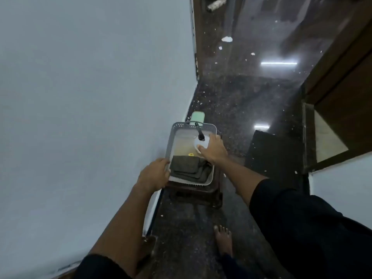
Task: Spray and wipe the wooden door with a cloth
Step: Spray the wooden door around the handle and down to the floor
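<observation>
1. Wooden door [340, 63] – dark panel and frame at the far right, well apart from both hands. No spraying or wiping is under way; the task appears to be at the fetching stage.
2. Wall [90, 97] on the left and dark polished floor [241, 109], the latter strewn with pale flecks.
3. Basket [173, 135] – grey, perforated, set on a dark low stool [201, 193] close against the wall. It contains the spray bottle [200, 142] at its far right and the folded dark cloth [189, 167] at its near end.
4. Risks, as judged: the basket overhangs the stool, so a lift of the bottle could tip or drag it were the near-left rim released. The bottle is held from above round its white shoulder; a loose hold could let it slip, and the glossy floor would turn slick under the bare foot [223, 238].
5. Left hand [155, 174] – fingers curled over the basket's near-left rim, clasping it.
6. Right hand [213, 149] – partly closed, thumb and fingers around the bottle's top just below the black nozzle; whether it bears the weight cannot be told.
</observation>
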